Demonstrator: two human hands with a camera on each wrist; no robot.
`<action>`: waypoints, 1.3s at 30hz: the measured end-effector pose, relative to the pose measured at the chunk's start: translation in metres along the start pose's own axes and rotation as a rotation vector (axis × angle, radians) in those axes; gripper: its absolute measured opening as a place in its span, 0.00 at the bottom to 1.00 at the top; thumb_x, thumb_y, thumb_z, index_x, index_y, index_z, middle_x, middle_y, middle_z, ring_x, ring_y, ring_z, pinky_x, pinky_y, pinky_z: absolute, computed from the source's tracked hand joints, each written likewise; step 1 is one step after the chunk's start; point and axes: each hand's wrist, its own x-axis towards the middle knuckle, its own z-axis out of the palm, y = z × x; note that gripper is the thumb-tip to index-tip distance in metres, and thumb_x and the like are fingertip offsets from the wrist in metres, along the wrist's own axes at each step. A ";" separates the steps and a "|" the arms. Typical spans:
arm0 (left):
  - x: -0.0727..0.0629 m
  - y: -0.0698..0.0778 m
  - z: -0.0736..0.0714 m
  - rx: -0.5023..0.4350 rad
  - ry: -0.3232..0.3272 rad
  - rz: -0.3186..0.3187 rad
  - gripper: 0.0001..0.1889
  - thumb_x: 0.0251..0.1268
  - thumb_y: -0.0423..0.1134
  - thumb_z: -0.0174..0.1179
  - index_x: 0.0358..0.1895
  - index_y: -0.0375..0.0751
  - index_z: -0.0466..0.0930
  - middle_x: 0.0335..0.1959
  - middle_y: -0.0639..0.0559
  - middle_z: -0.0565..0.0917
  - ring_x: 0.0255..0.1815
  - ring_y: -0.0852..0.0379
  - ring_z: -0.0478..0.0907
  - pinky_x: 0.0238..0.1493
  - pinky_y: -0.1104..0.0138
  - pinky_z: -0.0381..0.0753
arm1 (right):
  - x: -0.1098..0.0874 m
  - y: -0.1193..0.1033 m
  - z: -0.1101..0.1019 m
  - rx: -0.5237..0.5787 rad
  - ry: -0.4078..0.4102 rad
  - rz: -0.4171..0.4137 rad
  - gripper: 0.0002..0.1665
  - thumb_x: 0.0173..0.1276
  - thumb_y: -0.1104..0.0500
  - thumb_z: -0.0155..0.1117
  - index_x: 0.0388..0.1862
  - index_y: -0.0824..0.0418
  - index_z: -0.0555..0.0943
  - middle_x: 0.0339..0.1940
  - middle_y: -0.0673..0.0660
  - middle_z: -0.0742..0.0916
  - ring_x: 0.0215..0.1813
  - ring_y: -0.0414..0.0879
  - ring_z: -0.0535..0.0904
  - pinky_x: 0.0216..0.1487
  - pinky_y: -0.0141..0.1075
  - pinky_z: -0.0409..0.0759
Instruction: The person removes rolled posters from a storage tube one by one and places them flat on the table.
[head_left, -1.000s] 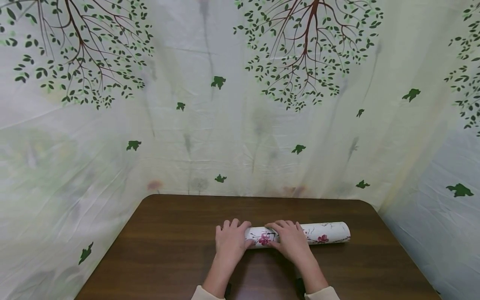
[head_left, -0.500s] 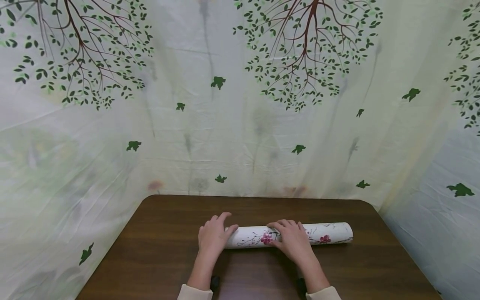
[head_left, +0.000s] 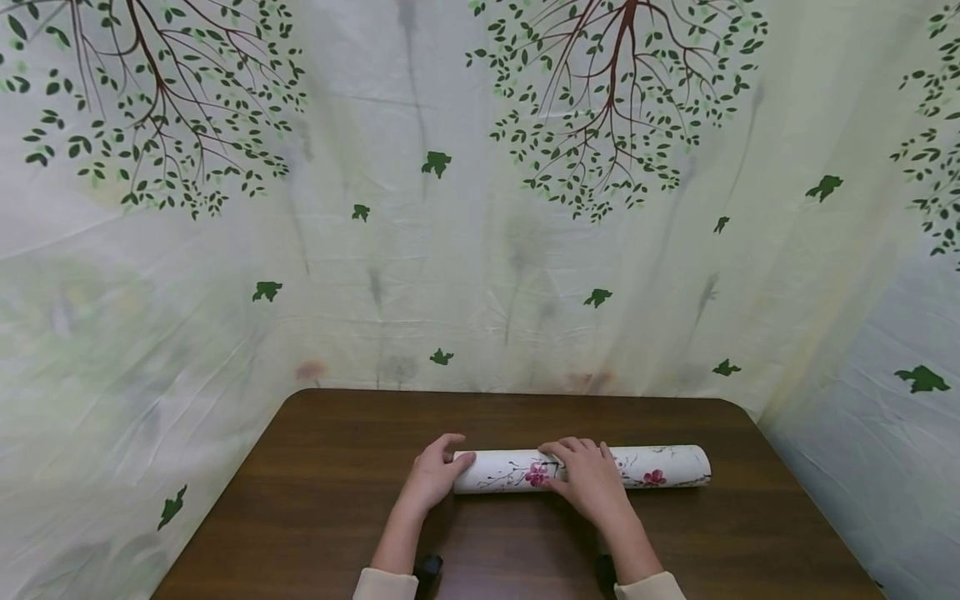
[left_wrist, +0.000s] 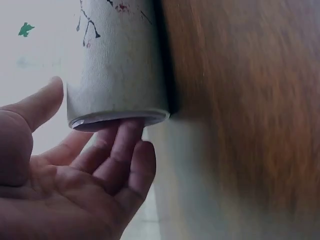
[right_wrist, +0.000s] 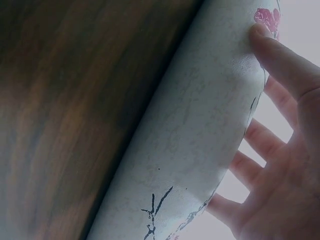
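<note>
A white wallpaper roll [head_left: 501, 472] printed with pink blossoms and dark twigs lies crosswise on the brown table [head_left: 360, 417]. My right hand [head_left: 595, 481] holds it around the middle, thumb on the near side and fingers over the top to the far side. At the roll's left end is my left hand [head_left: 429, 478]. In the left wrist view its bent fingers [left_wrist: 120, 155] reach to the hollow end, some tips hidden inside the opening. The thumb [left_wrist: 47, 102] stands beside the roll's outer edge. The right wrist view shows the right thumb [right_wrist: 280, 57] pressing near a pink blossom.
A hanging cloth [head_left: 480, 250] with printed trees and green leaves closes off the table's back and both sides. The table's rounded back edge [head_left: 517, 394] lies a short way beyond the roll. A dark strap piece [head_left: 428, 567] shows at the left wrist.
My left hand has slid leftward along the roll to its end, baring the left part, and its fingers have drawn down to the opening. The roll and right hand have shifted slightly right.
</note>
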 end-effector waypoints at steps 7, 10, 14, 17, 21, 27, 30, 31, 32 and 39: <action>0.000 0.001 0.002 -0.155 -0.027 -0.012 0.19 0.75 0.40 0.65 0.61 0.33 0.82 0.49 0.35 0.90 0.50 0.48 0.86 0.41 0.63 0.80 | -0.001 0.001 -0.002 0.012 0.010 0.007 0.27 0.62 0.45 0.81 0.61 0.42 0.86 0.60 0.53 0.89 0.66 0.61 0.81 0.72 0.73 0.68; 0.000 0.000 0.004 -0.154 -0.006 -0.014 0.16 0.73 0.39 0.66 0.58 0.34 0.84 0.47 0.35 0.91 0.47 0.49 0.87 0.40 0.64 0.79 | -0.001 0.001 -0.003 0.020 0.008 0.007 0.27 0.62 0.45 0.81 0.61 0.42 0.86 0.60 0.53 0.89 0.66 0.61 0.81 0.72 0.73 0.68; 0.001 -0.001 0.005 -0.145 0.024 -0.020 0.14 0.71 0.39 0.68 0.55 0.36 0.86 0.47 0.36 0.91 0.49 0.48 0.87 0.40 0.64 0.80 | -0.001 0.001 -0.003 0.028 0.001 0.011 0.27 0.63 0.46 0.81 0.61 0.42 0.86 0.60 0.53 0.89 0.66 0.62 0.81 0.72 0.73 0.67; 0.002 -0.002 0.006 -0.130 0.055 -0.020 0.15 0.69 0.40 0.70 0.53 0.36 0.87 0.48 0.37 0.90 0.49 0.48 0.86 0.41 0.64 0.80 | -0.002 0.002 -0.003 0.026 0.000 0.013 0.27 0.63 0.45 0.81 0.61 0.42 0.86 0.60 0.53 0.89 0.67 0.62 0.81 0.72 0.73 0.67; 0.002 -0.002 0.005 -0.106 0.090 -0.033 0.16 0.66 0.42 0.73 0.52 0.37 0.87 0.48 0.39 0.90 0.50 0.48 0.86 0.42 0.63 0.80 | -0.001 0.003 -0.002 0.024 0.004 0.012 0.27 0.63 0.45 0.81 0.61 0.42 0.86 0.60 0.54 0.89 0.66 0.62 0.81 0.72 0.73 0.68; 0.000 -0.001 -0.001 -0.135 0.068 -0.070 0.19 0.65 0.43 0.74 0.54 0.35 0.86 0.50 0.37 0.90 0.52 0.46 0.87 0.42 0.63 0.82 | -0.001 0.004 -0.001 0.028 0.003 0.009 0.27 0.63 0.45 0.81 0.61 0.42 0.86 0.60 0.53 0.89 0.66 0.62 0.81 0.73 0.72 0.67; -0.001 -0.001 -0.004 -0.163 0.035 -0.071 0.18 0.69 0.41 0.71 0.55 0.33 0.86 0.50 0.35 0.90 0.52 0.46 0.87 0.44 0.62 0.82 | 0.000 0.005 -0.001 0.029 -0.004 0.009 0.27 0.63 0.45 0.80 0.61 0.42 0.86 0.60 0.53 0.89 0.67 0.62 0.81 0.73 0.72 0.67; -0.001 -0.002 -0.006 -0.167 0.026 -0.072 0.17 0.70 0.41 0.70 0.55 0.33 0.86 0.50 0.36 0.90 0.52 0.46 0.87 0.45 0.62 0.82 | 0.000 0.005 -0.001 0.029 -0.006 0.008 0.27 0.64 0.45 0.80 0.62 0.42 0.86 0.61 0.53 0.89 0.67 0.62 0.81 0.73 0.71 0.67; -0.001 -0.002 -0.007 -0.165 0.021 -0.068 0.16 0.72 0.41 0.68 0.56 0.33 0.86 0.50 0.36 0.90 0.52 0.47 0.87 0.46 0.61 0.82 | 0.000 0.005 -0.001 0.029 -0.008 0.009 0.27 0.64 0.45 0.80 0.62 0.42 0.86 0.61 0.53 0.89 0.67 0.62 0.81 0.73 0.71 0.67; 0.001 -0.008 -0.013 -0.146 0.031 -0.086 0.12 0.78 0.37 0.61 0.55 0.35 0.87 0.52 0.38 0.90 0.53 0.48 0.86 0.50 0.57 0.83 | -0.001 0.008 -0.002 0.045 -0.011 0.043 0.27 0.63 0.46 0.81 0.61 0.42 0.86 0.61 0.53 0.89 0.68 0.61 0.80 0.74 0.71 0.66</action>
